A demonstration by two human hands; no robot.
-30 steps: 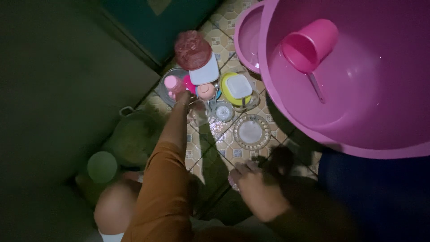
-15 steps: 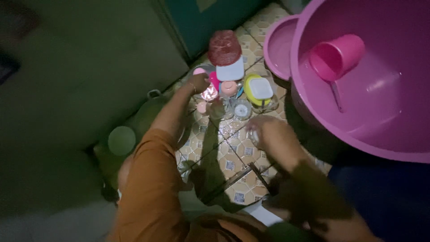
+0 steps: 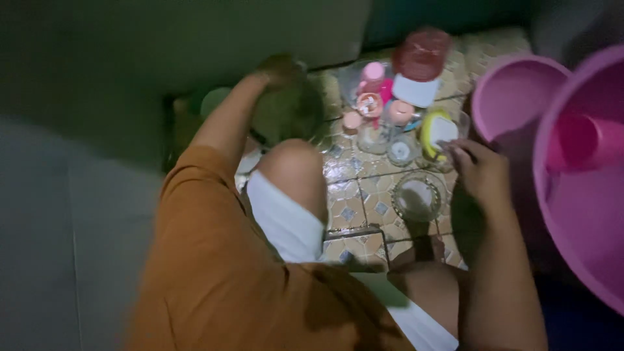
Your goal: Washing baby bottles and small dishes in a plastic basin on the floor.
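L arm in an orange sleeve stretches fwd and up-left, elbow nearly straight; left hand (image 3: 278,65) rests on the far rim of a dark green bowl (image 3: 286,114) that sits on the patterned tile floor (image 3: 354,208), close to the wall. Fingers look curled over the rim but the shot is dim & blurred, so can't tell if they clamp it or just lie on it. Person's bare knee sits just below the bowl, white shorts under it

R forearm comes up from lower right, wrist bent slightly inward; right hand (image 3: 480,172) is palm down, fingers loosely spread, tips touching the rim of a clear glass bowl (image 3: 448,136) w/ a yellow-rimmed lid (image 3: 441,129) inside it. Nothing pinched in that hand

Just left of the R hand, lower down: a clear glass dish (image 3: 417,196) flat on the tiles, looks empty. Behind it, a cluster of small items packed close together: a small glass jar (image 3: 400,151), pink cups (image 3: 373,71), a small peach-coloured cup (image 3: 401,112), a white square lid (image 3: 416,91) and a reddish round lid (image 3: 424,53) at the back. Contents too blurred to tell

At right, a big pink basin (image 3: 578,221) w/ a pink mug (image 3: 588,140) lying in it; a smaller pink tub (image 3: 513,97) just beside, touching or nearly so
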